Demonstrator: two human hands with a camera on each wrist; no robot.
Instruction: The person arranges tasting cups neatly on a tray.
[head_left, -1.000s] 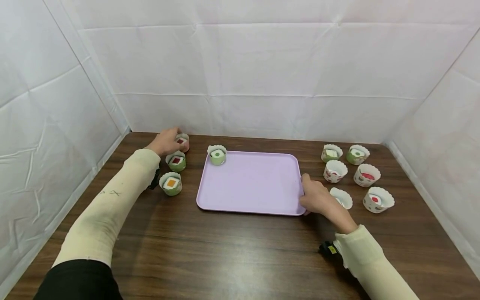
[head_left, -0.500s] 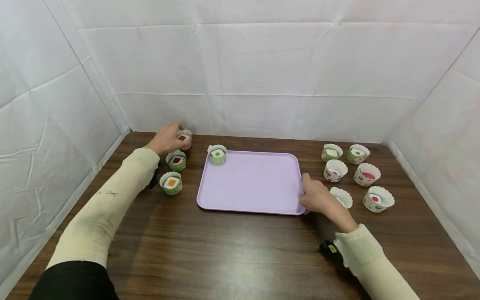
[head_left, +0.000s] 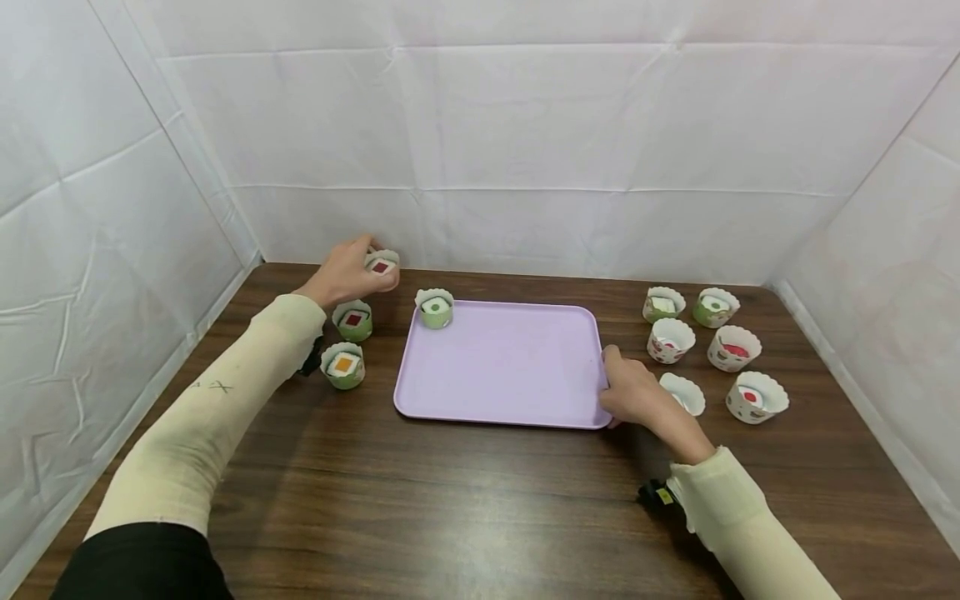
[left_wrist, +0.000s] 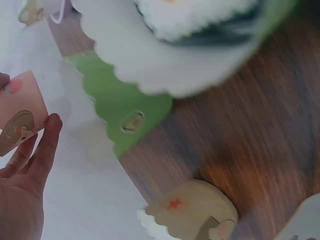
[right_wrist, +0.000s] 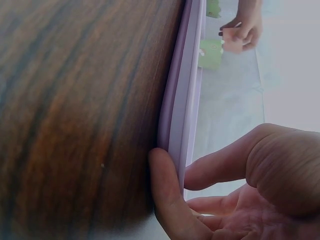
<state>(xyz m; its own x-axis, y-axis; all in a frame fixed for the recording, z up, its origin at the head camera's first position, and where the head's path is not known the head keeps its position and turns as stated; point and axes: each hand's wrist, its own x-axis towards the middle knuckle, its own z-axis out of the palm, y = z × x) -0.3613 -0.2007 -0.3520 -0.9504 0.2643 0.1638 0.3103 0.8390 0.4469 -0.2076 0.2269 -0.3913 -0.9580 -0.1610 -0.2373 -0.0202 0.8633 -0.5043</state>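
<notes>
My left hand (head_left: 343,273) grips a paper cup (head_left: 382,263) holding a white piece of sushi with a dark red square centre, raised above the table's back left. In the left wrist view, the cup (left_wrist: 24,105) is pink with a cartoon print, between thumb and fingertips. A lilac tray (head_left: 498,367) lies flat at mid-table. A green cup (head_left: 435,309) with a round sushi piece stands in its far left corner. My right hand (head_left: 633,390) pinches the tray's right edge near the front corner; the right wrist view shows thumb and finger on either side of its rim (right_wrist: 192,85).
Left of the tray stand two green cups, one with red-centred sushi (head_left: 352,321) and one with orange-centred sushi (head_left: 342,367). Several cups, including a white one (head_left: 733,348), are grouped at the right. White sheeting (head_left: 517,150) walls the wooden table (head_left: 450,500).
My left hand has lifted the pink cup off the table and carried it up and to the right, towards the tray. The right hand keeps its hold on the tray edge.
</notes>
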